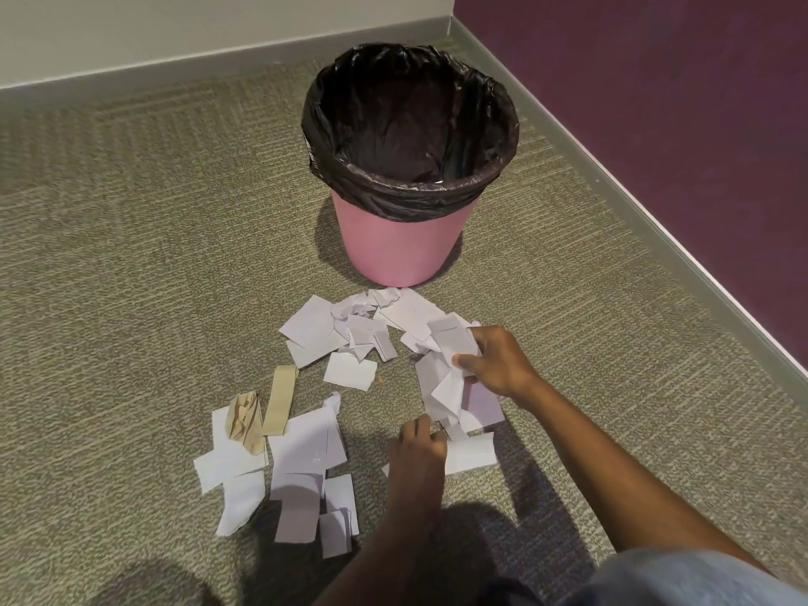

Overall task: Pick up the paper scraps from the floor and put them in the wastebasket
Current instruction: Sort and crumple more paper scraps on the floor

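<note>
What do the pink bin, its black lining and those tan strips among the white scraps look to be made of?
Pink bin: likely plastic, smooth, matte, even colour. Black lining: thin plastic film, glossy, crinkled, folded over the rim. Tan strips: probably brown paper or thin card, dull, one creased.

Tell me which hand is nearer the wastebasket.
Right. The right hand grips scraps on the floor just in front of the wastebasket; the left hand is farther back, toward the camera.
</note>
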`<state>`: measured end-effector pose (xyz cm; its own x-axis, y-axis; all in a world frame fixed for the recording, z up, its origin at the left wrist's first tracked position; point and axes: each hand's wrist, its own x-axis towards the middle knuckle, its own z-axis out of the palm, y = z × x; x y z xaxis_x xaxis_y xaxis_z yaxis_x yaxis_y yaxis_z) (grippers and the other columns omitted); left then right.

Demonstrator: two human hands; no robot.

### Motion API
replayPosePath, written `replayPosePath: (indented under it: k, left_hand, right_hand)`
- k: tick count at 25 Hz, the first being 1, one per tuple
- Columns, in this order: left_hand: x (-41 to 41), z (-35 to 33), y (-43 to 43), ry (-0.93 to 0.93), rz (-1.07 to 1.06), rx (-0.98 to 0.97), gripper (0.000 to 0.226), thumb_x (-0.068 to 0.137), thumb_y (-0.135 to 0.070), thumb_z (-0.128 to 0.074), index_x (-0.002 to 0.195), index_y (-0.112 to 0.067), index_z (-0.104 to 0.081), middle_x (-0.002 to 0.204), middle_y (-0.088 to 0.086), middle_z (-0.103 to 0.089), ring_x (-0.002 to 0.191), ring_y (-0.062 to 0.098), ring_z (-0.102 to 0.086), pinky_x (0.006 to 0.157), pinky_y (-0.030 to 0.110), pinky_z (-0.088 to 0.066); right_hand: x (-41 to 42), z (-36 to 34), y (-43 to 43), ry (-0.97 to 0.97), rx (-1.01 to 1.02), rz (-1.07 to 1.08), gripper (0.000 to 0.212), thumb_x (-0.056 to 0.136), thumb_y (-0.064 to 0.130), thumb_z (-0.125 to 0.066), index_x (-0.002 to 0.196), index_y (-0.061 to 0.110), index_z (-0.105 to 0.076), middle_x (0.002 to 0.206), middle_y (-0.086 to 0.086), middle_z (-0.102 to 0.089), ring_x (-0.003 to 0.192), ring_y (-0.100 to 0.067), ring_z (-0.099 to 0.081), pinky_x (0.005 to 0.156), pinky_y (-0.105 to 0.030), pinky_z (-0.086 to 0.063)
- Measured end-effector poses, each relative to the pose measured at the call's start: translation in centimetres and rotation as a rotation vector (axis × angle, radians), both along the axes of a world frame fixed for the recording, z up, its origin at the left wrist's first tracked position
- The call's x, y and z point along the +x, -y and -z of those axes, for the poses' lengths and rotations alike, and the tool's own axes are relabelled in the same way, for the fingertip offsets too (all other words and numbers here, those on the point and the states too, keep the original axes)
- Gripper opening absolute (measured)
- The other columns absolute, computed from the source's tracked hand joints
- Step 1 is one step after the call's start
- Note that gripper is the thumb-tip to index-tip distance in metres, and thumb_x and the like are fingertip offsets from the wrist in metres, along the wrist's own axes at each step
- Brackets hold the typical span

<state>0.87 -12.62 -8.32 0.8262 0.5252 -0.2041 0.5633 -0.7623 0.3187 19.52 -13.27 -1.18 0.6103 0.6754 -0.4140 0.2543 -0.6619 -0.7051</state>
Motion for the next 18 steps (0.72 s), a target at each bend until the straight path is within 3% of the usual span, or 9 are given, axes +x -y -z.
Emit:
replayPosePath:
  k: [4, 7, 9, 13, 16, 18]
  left_hand:
    - [-0.5, 0.0, -0.8, 0.024, 0.025, -0.010, 0.056, 0.026, -0.005, -0.090, 0.080, -0.014, -0.075, 0.084, 0.004, -0.069, 0.075, 0.021, -0.065, 0.056, 0.033, -0.055]
    - [-0.9, -0.3, -1.4, 0.030, 0.033, -0.056, 0.058, 0.024, -0.019, -0.094, 0.079, -0.017, -0.073, 0.077, 0.002, -0.066, 0.071, 0.019, -0.062, 0.058, 0.030, -0.053]
    - [-1.0, -0.7, -1.9, 0.047, 0.007, -0.059, 0.054, 0.027, -0.017, -0.095, 0.076, -0.016, -0.073, 0.073, 0.001, -0.066, 0.065, 0.018, -0.061, 0.052, 0.028, -0.050]
    - [-0.7, -0.5, -3.6, 0.270, -0.004, -0.094, 0.028, 0.053, 0.004, -0.082, 0.076, -0.009, -0.072, 0.068, 0.006, -0.064, 0.054, 0.020, -0.059, 0.042, 0.025, -0.047]
    - [0.1, -1.1, -5.3, 0.415, -0.036, -0.202, 0.016, 0.068, 0.004, -0.065, 0.076, -0.008, -0.070, 0.068, 0.007, -0.063, 0.058, 0.023, -0.056, 0.048, 0.027, -0.040]
    - [0.4, -2.4, -6.7, 0.433, -0.116, -0.302, 0.016, 0.074, 0.002, -0.060, 0.076, -0.010, -0.071, 0.071, 0.006, -0.064, 0.063, 0.020, -0.054, 0.055, 0.023, -0.027]
  right_hand:
    - [0.1, -0.5, -0.2, -0.051, 0.047, 0.054, 0.029, 0.088, 0.001, -0.068, 0.117, 0.005, -0.070, 0.105, -0.012, -0.074, 0.082, -0.027, -0.073, 0.068, -0.045, -0.063]
    - [0.1, -0.6, -0.3, -0.055, 0.049, 0.059, 0.028, 0.088, 0.000, -0.068, 0.116, 0.004, -0.070, 0.103, -0.013, -0.074, 0.082, -0.028, -0.073, 0.066, -0.041, -0.063]
    - [0.1, -0.5, -0.4, -0.061, 0.047, 0.060, 0.028, 0.088, 0.000, -0.068, 0.116, 0.003, -0.070, 0.104, -0.013, -0.074, 0.083, -0.029, -0.073, 0.066, -0.042, -0.063]
    - [0.0, -0.6, -0.6, -0.070, 0.057, 0.089, 0.025, 0.088, 0.001, -0.067, 0.112, 0.005, -0.071, 0.101, -0.011, -0.075, 0.079, -0.031, -0.074, 0.067, -0.051, -0.062]
    - [0.4, -1.3, -0.5, -0.082, 0.132, 0.157, 0.022, 0.090, 0.002, -0.066, 0.110, 0.005, -0.072, 0.100, -0.009, -0.076, 0.078, -0.030, -0.074, 0.066, -0.051, -0.062]
    - [0.6, -1.8, -0.2, -0.081, 0.200, 0.218, 0.021, 0.090, 0.002, -0.066, 0.110, 0.004, -0.072, 0.098, -0.010, -0.076, 0.079, -0.032, -0.074, 0.066, -0.050, -0.062]
